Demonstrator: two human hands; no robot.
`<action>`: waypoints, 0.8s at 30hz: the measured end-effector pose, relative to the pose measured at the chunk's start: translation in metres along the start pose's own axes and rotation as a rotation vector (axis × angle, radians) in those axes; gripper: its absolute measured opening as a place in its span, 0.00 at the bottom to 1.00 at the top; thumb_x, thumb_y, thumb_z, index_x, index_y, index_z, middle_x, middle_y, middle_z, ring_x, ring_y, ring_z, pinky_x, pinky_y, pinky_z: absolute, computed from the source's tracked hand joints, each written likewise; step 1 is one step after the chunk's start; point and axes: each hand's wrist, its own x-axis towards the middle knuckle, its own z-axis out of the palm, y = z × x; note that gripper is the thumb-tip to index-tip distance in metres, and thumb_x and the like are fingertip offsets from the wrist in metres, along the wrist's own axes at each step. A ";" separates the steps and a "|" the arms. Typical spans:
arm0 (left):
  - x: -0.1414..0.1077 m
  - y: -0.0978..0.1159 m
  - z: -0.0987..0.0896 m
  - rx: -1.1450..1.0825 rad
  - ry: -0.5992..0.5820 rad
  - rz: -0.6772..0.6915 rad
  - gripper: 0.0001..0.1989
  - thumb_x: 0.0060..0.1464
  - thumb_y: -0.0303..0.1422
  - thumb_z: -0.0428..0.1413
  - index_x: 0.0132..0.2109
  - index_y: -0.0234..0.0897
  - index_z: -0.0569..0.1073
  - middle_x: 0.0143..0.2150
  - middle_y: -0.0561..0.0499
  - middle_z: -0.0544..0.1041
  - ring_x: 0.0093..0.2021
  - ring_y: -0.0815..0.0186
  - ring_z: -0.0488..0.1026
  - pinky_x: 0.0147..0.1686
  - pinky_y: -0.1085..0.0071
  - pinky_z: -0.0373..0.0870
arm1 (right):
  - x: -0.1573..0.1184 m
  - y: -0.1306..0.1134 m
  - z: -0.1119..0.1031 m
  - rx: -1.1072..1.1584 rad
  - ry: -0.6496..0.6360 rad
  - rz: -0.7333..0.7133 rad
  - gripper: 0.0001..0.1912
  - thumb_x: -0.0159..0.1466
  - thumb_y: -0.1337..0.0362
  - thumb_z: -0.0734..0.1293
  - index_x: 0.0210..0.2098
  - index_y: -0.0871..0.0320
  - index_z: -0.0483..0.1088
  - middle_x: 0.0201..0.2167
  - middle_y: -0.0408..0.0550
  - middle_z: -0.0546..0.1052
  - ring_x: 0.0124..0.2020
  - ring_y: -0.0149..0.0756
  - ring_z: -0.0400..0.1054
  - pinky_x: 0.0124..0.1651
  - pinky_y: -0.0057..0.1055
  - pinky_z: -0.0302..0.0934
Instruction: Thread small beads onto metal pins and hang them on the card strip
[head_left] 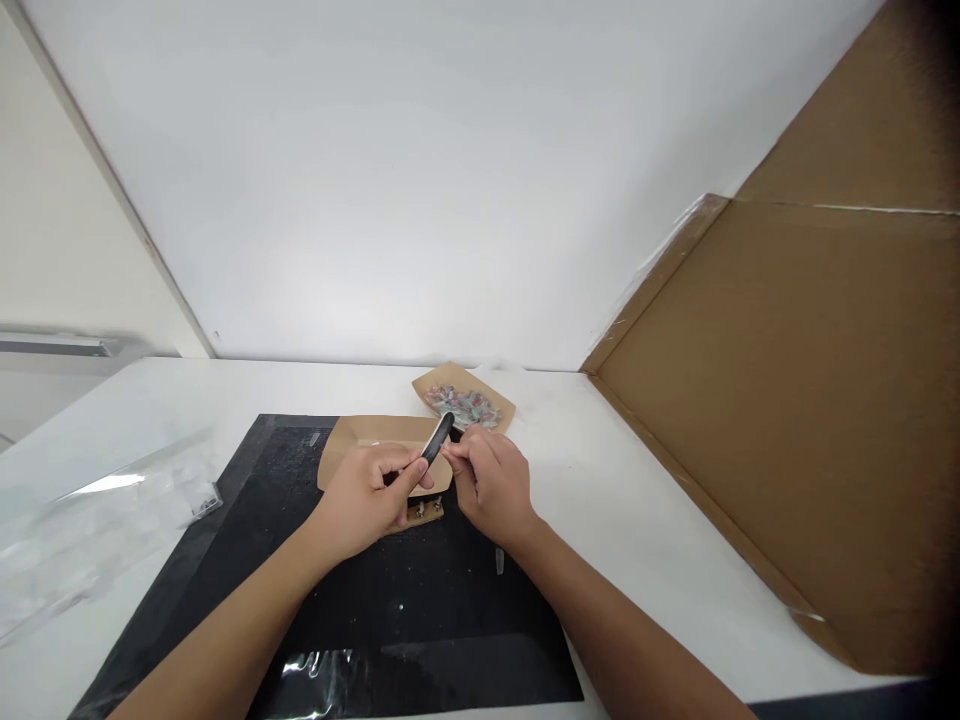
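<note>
A slim black object (438, 438) with a rounded end is pinched between the thumb and fingers of my left hand (373, 492), tilted up to the right. My right hand (495, 480) is closed beside it, its fingertips pressed together close to the object's right side; what they hold, if anything, is too small to make out. Behind my hands sits a brown paper tray (337, 445), partly covered by them. Below my left fingers lies a small tan strip (429, 514) with little metallic parts on it.
A second paper tray (442, 376) at the back holds many small wrapped pieces. A black mat (390, 610) covers the table's middle, with a small clear piece (499, 561) on it. Clear plastic bags (97, 530) lie left; a cardboard panel (787, 400) stands right.
</note>
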 end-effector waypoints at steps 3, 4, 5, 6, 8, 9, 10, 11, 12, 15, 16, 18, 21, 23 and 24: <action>0.000 0.000 0.000 -0.003 0.008 0.005 0.21 0.69 0.46 0.51 0.38 0.36 0.80 0.19 0.56 0.73 0.18 0.71 0.70 0.23 0.76 0.65 | 0.001 -0.001 0.000 0.004 0.009 -0.005 0.11 0.75 0.64 0.63 0.35 0.55 0.68 0.29 0.45 0.74 0.30 0.37 0.66 0.35 0.35 0.54; 0.000 -0.001 0.000 -0.002 0.005 0.007 0.21 0.70 0.46 0.50 0.38 0.36 0.80 0.20 0.56 0.73 0.18 0.71 0.70 0.22 0.76 0.65 | 0.001 -0.001 0.000 0.007 0.022 0.010 0.10 0.75 0.63 0.63 0.35 0.55 0.68 0.29 0.45 0.74 0.30 0.37 0.67 0.35 0.35 0.54; 0.000 -0.001 0.000 0.000 0.001 0.011 0.22 0.70 0.46 0.50 0.38 0.36 0.80 0.20 0.56 0.73 0.18 0.72 0.69 0.22 0.77 0.65 | 0.001 0.000 0.000 0.010 0.033 0.024 0.10 0.75 0.63 0.63 0.35 0.55 0.68 0.29 0.45 0.74 0.31 0.37 0.67 0.35 0.35 0.54; 0.000 -0.001 0.000 -0.001 -0.003 0.014 0.22 0.70 0.46 0.50 0.38 0.36 0.80 0.20 0.56 0.73 0.17 0.72 0.68 0.21 0.77 0.64 | 0.001 0.001 0.000 0.015 0.040 0.038 0.10 0.75 0.64 0.64 0.35 0.55 0.68 0.30 0.45 0.74 0.31 0.37 0.68 0.36 0.35 0.55; 0.000 -0.001 0.001 -0.008 -0.010 0.012 0.22 0.70 0.46 0.50 0.38 0.36 0.80 0.19 0.56 0.72 0.17 0.72 0.67 0.21 0.77 0.64 | 0.001 0.001 0.001 0.031 0.051 0.059 0.09 0.75 0.64 0.64 0.36 0.54 0.68 0.30 0.45 0.75 0.31 0.37 0.68 0.36 0.35 0.56; 0.000 -0.001 0.001 -0.013 -0.009 0.008 0.21 0.70 0.46 0.50 0.38 0.36 0.80 0.19 0.56 0.72 0.17 0.72 0.68 0.21 0.77 0.64 | 0.001 0.001 0.001 0.039 0.056 0.066 0.09 0.75 0.64 0.64 0.36 0.54 0.69 0.30 0.45 0.75 0.31 0.37 0.69 0.36 0.35 0.56; 0.000 -0.001 0.001 -0.017 -0.007 0.005 0.21 0.70 0.46 0.50 0.38 0.36 0.80 0.19 0.56 0.72 0.17 0.72 0.69 0.21 0.77 0.65 | 0.001 0.001 0.001 0.046 0.064 0.071 0.09 0.74 0.64 0.64 0.36 0.54 0.69 0.30 0.45 0.75 0.31 0.38 0.69 0.36 0.35 0.57; 0.000 -0.001 0.001 -0.021 -0.007 0.002 0.21 0.70 0.46 0.50 0.38 0.36 0.80 0.19 0.56 0.72 0.18 0.71 0.70 0.21 0.77 0.65 | 0.001 0.001 0.001 0.051 0.072 0.074 0.09 0.74 0.64 0.64 0.36 0.54 0.69 0.30 0.45 0.75 0.32 0.38 0.69 0.36 0.36 0.57; -0.001 -0.001 0.001 -0.025 -0.007 0.002 0.22 0.70 0.46 0.50 0.38 0.36 0.80 0.20 0.55 0.73 0.19 0.70 0.71 0.22 0.77 0.66 | 0.001 0.001 0.001 0.057 0.080 0.073 0.09 0.74 0.64 0.64 0.36 0.54 0.69 0.30 0.45 0.75 0.32 0.38 0.69 0.37 0.36 0.58; -0.001 -0.001 0.002 -0.042 -0.006 0.012 0.22 0.70 0.47 0.50 0.38 0.36 0.79 0.22 0.55 0.73 0.19 0.71 0.71 0.21 0.77 0.65 | 0.001 0.001 0.001 0.078 0.101 0.080 0.08 0.74 0.64 0.64 0.37 0.54 0.70 0.30 0.46 0.74 0.32 0.39 0.70 0.37 0.36 0.59; -0.001 -0.001 0.002 -0.046 -0.010 0.015 0.22 0.69 0.47 0.50 0.38 0.36 0.79 0.22 0.56 0.73 0.18 0.72 0.70 0.20 0.77 0.65 | 0.000 0.001 0.001 0.090 0.110 0.090 0.07 0.74 0.64 0.64 0.37 0.54 0.70 0.30 0.46 0.75 0.32 0.39 0.70 0.37 0.36 0.60; -0.001 -0.002 0.003 -0.052 -0.014 0.015 0.22 0.69 0.47 0.51 0.37 0.36 0.79 0.21 0.56 0.71 0.17 0.73 0.69 0.19 0.77 0.63 | -0.001 0.002 0.003 0.114 0.131 0.116 0.06 0.74 0.64 0.64 0.38 0.54 0.70 0.31 0.46 0.75 0.33 0.39 0.70 0.37 0.36 0.61; 0.001 -0.004 0.003 -0.051 -0.014 -0.010 0.22 0.68 0.48 0.51 0.37 0.35 0.79 0.23 0.55 0.72 0.17 0.72 0.70 0.18 0.77 0.64 | -0.003 0.002 0.006 0.127 0.130 0.130 0.07 0.74 0.63 0.64 0.38 0.54 0.70 0.30 0.46 0.74 0.33 0.39 0.70 0.37 0.36 0.62; 0.001 -0.005 0.003 -0.048 -0.017 -0.013 0.23 0.68 0.48 0.51 0.37 0.35 0.79 0.22 0.55 0.72 0.17 0.71 0.71 0.19 0.77 0.65 | -0.004 0.002 0.007 0.129 0.116 0.117 0.08 0.74 0.63 0.64 0.37 0.54 0.70 0.29 0.45 0.72 0.32 0.38 0.69 0.37 0.36 0.61; 0.001 -0.005 0.003 -0.045 -0.020 -0.009 0.23 0.68 0.48 0.51 0.37 0.35 0.79 0.21 0.55 0.72 0.17 0.71 0.71 0.19 0.77 0.64 | -0.004 0.003 0.008 0.131 0.109 0.100 0.07 0.74 0.64 0.64 0.37 0.54 0.70 0.29 0.45 0.72 0.31 0.38 0.68 0.37 0.36 0.61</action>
